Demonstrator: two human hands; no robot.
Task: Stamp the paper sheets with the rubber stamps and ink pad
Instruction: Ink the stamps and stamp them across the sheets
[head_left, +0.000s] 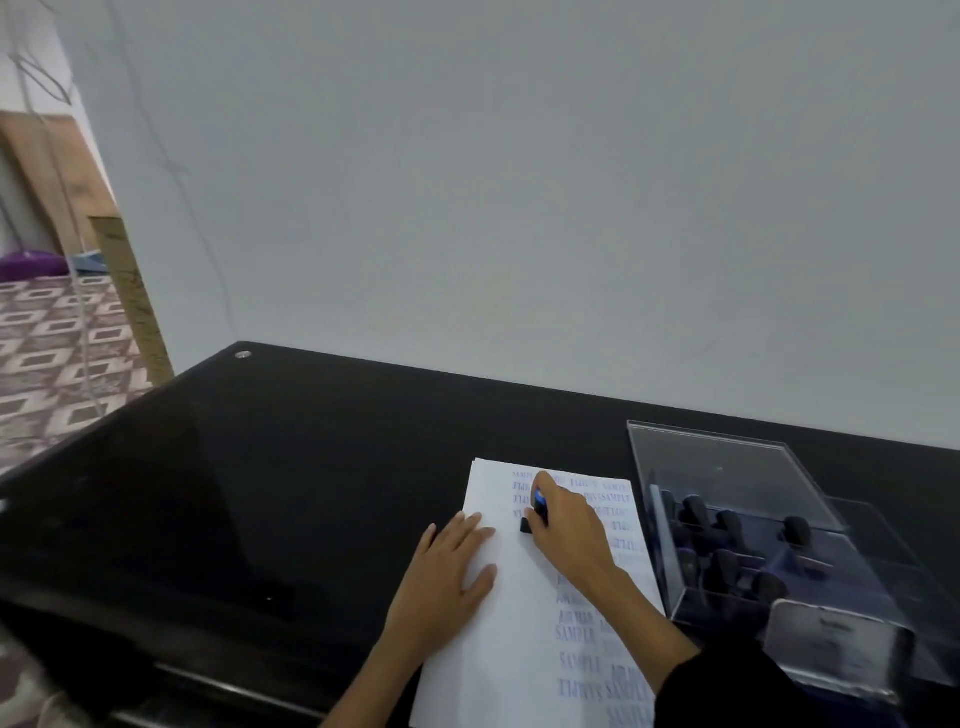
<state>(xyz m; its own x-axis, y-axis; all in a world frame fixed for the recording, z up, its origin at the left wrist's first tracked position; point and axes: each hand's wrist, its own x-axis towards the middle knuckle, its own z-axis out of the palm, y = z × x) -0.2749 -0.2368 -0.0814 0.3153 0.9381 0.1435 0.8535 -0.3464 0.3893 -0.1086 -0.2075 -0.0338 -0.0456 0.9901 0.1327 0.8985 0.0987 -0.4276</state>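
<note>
step: stamping | right hand (566, 525) grips black rubber stamp with blue top (535, 512) pressed on white paper sheet (509, 623) | left hand (441, 577) flat, pinning sheet's left edge | next: probably lift straight, re-ink

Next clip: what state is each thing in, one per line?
paper sheets: flat on the table, right side covered in blue prints.
left hand: flat, fingers straight, pressing the sheets down.
right hand: grips the stamp.
stamp: base down on the top sheet.
clear box: holds spare black stamps.
silvery tin: blurred, state unclear.
</note>
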